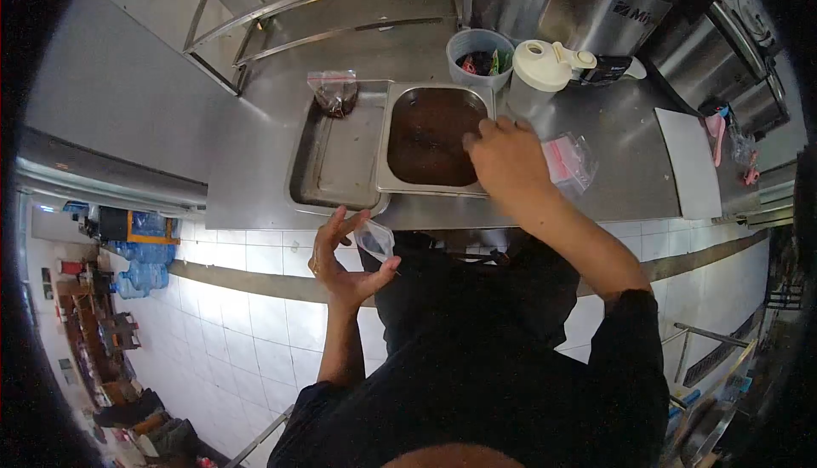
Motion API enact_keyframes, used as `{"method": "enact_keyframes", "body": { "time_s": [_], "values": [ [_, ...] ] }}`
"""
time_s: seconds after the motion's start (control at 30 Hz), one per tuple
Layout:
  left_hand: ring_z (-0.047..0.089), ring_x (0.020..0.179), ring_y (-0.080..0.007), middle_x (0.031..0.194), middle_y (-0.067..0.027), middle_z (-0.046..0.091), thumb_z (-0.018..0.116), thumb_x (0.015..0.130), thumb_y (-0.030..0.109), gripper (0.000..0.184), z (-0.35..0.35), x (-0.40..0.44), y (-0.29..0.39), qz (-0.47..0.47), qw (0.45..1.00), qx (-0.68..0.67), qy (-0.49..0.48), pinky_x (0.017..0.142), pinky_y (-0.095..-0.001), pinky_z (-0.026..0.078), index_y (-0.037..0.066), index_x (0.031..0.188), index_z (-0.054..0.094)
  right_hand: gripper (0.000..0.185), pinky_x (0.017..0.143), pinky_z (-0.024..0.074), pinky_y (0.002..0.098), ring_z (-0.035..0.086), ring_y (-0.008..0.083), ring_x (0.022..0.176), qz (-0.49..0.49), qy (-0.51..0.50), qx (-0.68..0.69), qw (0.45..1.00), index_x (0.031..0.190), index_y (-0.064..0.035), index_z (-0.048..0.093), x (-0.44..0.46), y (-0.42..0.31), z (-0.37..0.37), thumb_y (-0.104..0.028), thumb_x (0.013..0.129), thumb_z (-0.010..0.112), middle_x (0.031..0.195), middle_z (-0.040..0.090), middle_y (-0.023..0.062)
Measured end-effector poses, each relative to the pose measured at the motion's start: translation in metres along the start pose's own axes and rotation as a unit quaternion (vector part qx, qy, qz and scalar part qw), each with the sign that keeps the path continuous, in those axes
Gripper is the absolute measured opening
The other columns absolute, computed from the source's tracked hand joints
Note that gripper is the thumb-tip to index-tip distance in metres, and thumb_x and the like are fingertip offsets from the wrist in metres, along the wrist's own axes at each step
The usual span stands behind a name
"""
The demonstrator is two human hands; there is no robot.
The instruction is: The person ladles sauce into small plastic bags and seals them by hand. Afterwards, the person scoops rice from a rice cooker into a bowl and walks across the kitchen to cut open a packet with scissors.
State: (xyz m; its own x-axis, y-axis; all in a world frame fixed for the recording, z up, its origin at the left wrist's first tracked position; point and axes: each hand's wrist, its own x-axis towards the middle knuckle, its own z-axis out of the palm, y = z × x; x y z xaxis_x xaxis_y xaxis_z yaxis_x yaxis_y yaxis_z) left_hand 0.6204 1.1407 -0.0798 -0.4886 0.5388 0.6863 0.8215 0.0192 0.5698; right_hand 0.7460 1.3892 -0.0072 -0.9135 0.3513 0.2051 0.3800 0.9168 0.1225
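Note:
My left hand holds a small clear plastic bag between thumb and fingers, in front of the counter's edge. Over the right side of a square steel container of dark brown contents is my right hand, its fingers curled; whether they pinch anything is hidden. To the left of that container lies a shallow metal tray, with a filled zip bag at its top. A stack of clear bags with a pink edge rests right of my right hand.
A plastic tub with packets stands behind the container, beside a cream-lidded jug. Large steel urns are at the back right. A white board lies at the right, a metal rack at the back left.

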Motion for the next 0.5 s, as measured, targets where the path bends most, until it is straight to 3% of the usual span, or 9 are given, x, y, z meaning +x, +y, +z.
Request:
{"method": "enact_keyframes", "body": {
  "time_s": [0.03, 0.13, 0.23, 0.33, 0.5],
  "values": [
    [0.071, 0.094, -0.0215, 0.105, -0.015, 0.073, 0.09, 0.063, 0.042, 0.092, 0.0, 0.002, -0.001, 0.0, 1.0, 0.001, 0.007, 0.067, -0.0282, 0.05, 0.0, 0.133, 0.047, 0.014, 0.084, 0.0459, 0.0417, 0.062, 0.0245, 0.093, 0.0, -0.013, -0.031, 0.999, 0.093, -0.01, 0.07, 0.004, 0.004, -0.001, -0.016, 0.086, 0.059, 0.093, 0.06, 0.0062],
    [0.071, 0.094, -0.0221, 0.107, -0.0159, 0.072, 0.089, 0.064, 0.044, 0.092, 0.003, 0.007, -0.004, -0.002, 1.0, -0.004, 0.028, 0.07, -0.0284, 0.053, 0.001, 0.133, 0.046, 0.016, 0.09, 0.0402, 0.041, 0.061, 0.0243, 0.093, -0.051, 0.116, -0.075, 0.989, 0.094, -0.0108, 0.07, 0.016, 0.021, 0.003, -0.016, 0.085, 0.057, 0.091, 0.061, 0.0054],
    [0.071, 0.095, -0.0226, 0.109, -0.0163, 0.071, 0.089, 0.064, 0.045, 0.092, 0.007, 0.017, -0.008, 0.003, 0.999, -0.021, 0.047, 0.075, -0.0292, 0.055, 0.001, 0.133, 0.046, 0.017, 0.089, 0.0403, 0.0425, 0.06, 0.0244, 0.096, -0.074, 0.116, -0.003, 0.99, 0.092, -0.009, 0.071, 0.013, 0.021, 0.018, -0.019, 0.086, 0.058, 0.094, 0.065, 0.0079],
    [0.071, 0.096, -0.0228, 0.11, -0.0163, 0.07, 0.09, 0.064, 0.045, 0.093, 0.006, 0.028, -0.008, 0.005, 0.998, -0.02, 0.051, 0.077, -0.0297, 0.055, 0.001, 0.133, 0.046, 0.015, 0.086, 0.0405, 0.0408, 0.06, 0.0241, 0.09, -0.016, 0.079, 0.104, 0.991, 0.093, -0.0097, 0.068, 0.002, 0.014, 0.02, -0.022, 0.086, 0.064, 0.087, 0.061, 0.0057],
    [0.07, 0.098, -0.0223, 0.11, -0.0164, 0.071, 0.091, 0.063, 0.043, 0.094, 0.008, 0.051, -0.01, 0.024, 0.997, -0.024, 0.063, 0.073, -0.0286, 0.053, 0.002, 0.134, 0.045, 0.025, 0.074, 0.0478, 0.0435, 0.064, 0.03, 0.081, 0.053, 0.019, 0.281, 0.958, 0.089, -0.0063, 0.068, -0.003, 0.027, 0.016, -0.031, 0.087, 0.066, 0.085, 0.063, 0.0117]
  ]
}}
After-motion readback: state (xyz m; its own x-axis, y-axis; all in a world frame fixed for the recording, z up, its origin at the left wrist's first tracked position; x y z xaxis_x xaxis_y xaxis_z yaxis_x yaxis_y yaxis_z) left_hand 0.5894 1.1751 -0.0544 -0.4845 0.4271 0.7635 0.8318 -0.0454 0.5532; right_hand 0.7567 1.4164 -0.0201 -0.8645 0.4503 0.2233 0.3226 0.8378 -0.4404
